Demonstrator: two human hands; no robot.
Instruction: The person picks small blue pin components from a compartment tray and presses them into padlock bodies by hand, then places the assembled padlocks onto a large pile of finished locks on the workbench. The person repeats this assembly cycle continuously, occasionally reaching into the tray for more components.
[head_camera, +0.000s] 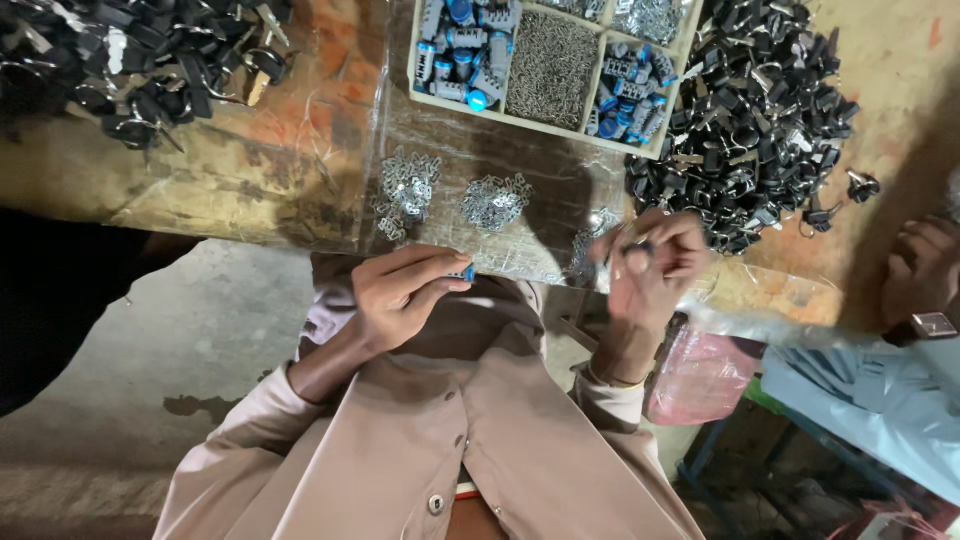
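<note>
pinching a small blue part (466, 271), left hand (400, 290); right hand (650, 268) grasping dark piece (640, 250) below divided tray (545, 125).

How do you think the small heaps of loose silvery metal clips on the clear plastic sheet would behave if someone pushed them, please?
The heaps of loose silvery metal clips would probably scatter rather than slide as one, since the pieces lie separate. They look thin and small, so likely light. The clear plastic sheet beneath looks glossy and wrinkled, so it may shift or bunch under a push.
</note>
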